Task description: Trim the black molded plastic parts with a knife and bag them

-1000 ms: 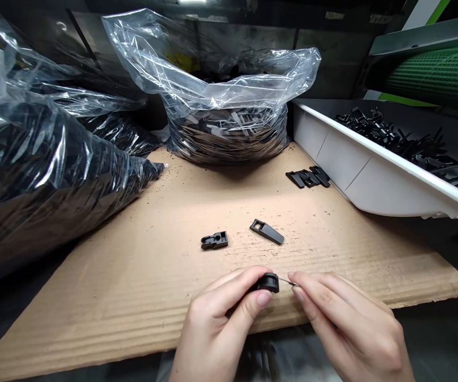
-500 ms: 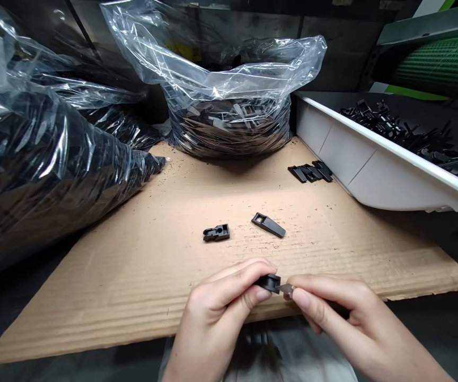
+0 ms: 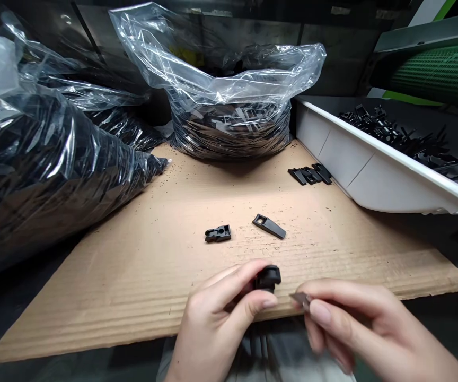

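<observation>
Between the thumb and fingers of my left hand (image 3: pixel 223 313) is a small black plastic part (image 3: pixel 267 278), with a curved end facing right. My right hand (image 3: pixel 356 318) pinches a small pointed blade (image 3: pixel 300 300), its tip aimed left, a short gap away from the part. Whether the blade has a handle is hidden by my fingers. Farther back on the cardboard sheet (image 3: pixel 165 276) lie a black plastic piece with a round hole (image 3: pixel 218 233) and a tapered black piece with a square opening (image 3: pixel 269 226).
Several tapered black pieces (image 3: pixel 310 174) lie by the white tray (image 3: pixel 388 175), which holds a heap of black parts (image 3: pixel 399 132). An open clear bag (image 3: pixel 229 124) of parts stands at the back. A large filled bag (image 3: pixel 54 170) lies along the left.
My right hand has drawn the blade away to the right, off the black part. In my left hand the part has turned and sits slightly higher.
</observation>
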The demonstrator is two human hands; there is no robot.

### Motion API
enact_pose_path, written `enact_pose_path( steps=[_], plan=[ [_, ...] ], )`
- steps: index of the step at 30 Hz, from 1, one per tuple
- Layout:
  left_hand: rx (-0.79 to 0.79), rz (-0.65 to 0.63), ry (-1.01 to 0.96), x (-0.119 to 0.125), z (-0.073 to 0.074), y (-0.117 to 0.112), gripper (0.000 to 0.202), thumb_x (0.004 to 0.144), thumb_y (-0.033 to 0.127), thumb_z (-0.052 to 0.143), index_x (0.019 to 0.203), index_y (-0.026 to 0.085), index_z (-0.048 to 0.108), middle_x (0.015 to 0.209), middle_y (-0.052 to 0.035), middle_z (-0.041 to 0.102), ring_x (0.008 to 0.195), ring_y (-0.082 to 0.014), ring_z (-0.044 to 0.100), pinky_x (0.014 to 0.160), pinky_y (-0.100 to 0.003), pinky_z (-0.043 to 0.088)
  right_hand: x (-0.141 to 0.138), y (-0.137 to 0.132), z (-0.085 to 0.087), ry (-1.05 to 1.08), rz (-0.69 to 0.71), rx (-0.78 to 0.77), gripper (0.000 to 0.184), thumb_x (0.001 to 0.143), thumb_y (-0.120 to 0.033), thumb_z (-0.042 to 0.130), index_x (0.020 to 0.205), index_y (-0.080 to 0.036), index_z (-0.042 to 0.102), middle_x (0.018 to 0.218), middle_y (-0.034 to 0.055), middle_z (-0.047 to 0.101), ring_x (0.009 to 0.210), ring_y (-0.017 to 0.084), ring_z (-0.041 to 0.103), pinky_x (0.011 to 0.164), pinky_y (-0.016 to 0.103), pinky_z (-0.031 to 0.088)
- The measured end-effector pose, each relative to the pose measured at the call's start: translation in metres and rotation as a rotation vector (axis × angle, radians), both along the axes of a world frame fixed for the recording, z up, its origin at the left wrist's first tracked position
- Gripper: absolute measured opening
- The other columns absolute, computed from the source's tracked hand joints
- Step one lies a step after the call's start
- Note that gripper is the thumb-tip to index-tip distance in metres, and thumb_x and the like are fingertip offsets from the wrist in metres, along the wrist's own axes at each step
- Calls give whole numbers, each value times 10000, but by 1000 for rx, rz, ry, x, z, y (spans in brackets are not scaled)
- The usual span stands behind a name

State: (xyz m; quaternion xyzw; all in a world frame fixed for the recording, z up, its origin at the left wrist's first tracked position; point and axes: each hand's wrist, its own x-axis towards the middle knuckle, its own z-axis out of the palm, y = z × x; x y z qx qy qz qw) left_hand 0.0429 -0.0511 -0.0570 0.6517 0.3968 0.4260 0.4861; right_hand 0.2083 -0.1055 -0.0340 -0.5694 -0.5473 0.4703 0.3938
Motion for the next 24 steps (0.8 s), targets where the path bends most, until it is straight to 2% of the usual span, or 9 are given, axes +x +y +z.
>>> enact_pose_path(
  steps=[2,3,4,6,9,12,15,18,24],
  plan=[
    [-102,11,-13,0,-2,0,273,681,190,690,931,297,670,758,68,716,653,-101,664,680,-120,513,-8,-5,-14,-304,-210,450,209,798,-119,508,938,-235,609,693,-27,643,506,65,551,527,160,451],
    [-137,10,-18,0,-3,0,276,684,220,689,953,278,663,707,59,716,607,-109,664,681,-146,523,-11,-7,-22,-432,-250,631,279,776,-61,518,1001,-212,584,758,-10,659,567,74,589,593,155,473],
    [-163,9,-18,1,-3,0,281,689,243,684,968,257,656,661,52,713,577,-117,662,686,-167,529,-14,-7,-29,-529,-259,751,328,756,-26,531,1047,-175,559,797,11,665,606,80,609,635,147,483],
    [-191,12,-9,3,-3,2,291,696,269,676,982,225,648,610,40,707,562,-131,663,706,-194,533,-17,-5,-39,-630,-231,852,369,739,-11,551,1096,-104,526,803,46,668,625,88,628,640,133,499],
    [-203,38,-7,6,-1,2,283,688,271,679,964,213,654,596,37,704,564,-137,665,732,-209,528,-15,-1,-44,-671,-199,882,383,735,4,544,1110,-69,516,824,77,671,684,109,646,640,146,515],
    [-175,59,-1,7,1,1,257,677,255,687,932,227,668,599,46,701,570,-127,663,751,-196,517,-10,1,-43,-705,-153,907,379,732,15,533,1101,-70,523,886,102,669,789,137,645,714,180,511],
    [-113,74,20,7,1,0,251,670,238,692,921,241,678,668,46,714,586,-116,660,711,-162,517,-7,1,-42,-737,-159,907,393,737,7,533,1122,-68,509,863,105,665,763,138,646,708,192,509],
    [-37,87,59,6,0,1,242,665,217,698,906,231,689,697,36,717,641,-123,662,654,-137,517,-5,1,-39,-701,-114,842,346,766,-4,487,1101,-85,514,813,84,664,692,122,642,642,177,511],
    [100,39,131,7,1,4,190,696,239,677,877,183,693,652,12,709,641,-153,655,594,-169,524,1,10,-21,-629,61,563,268,808,-50,412,1013,-151,552,750,37,645,632,128,626,585,206,513]
  ],
)
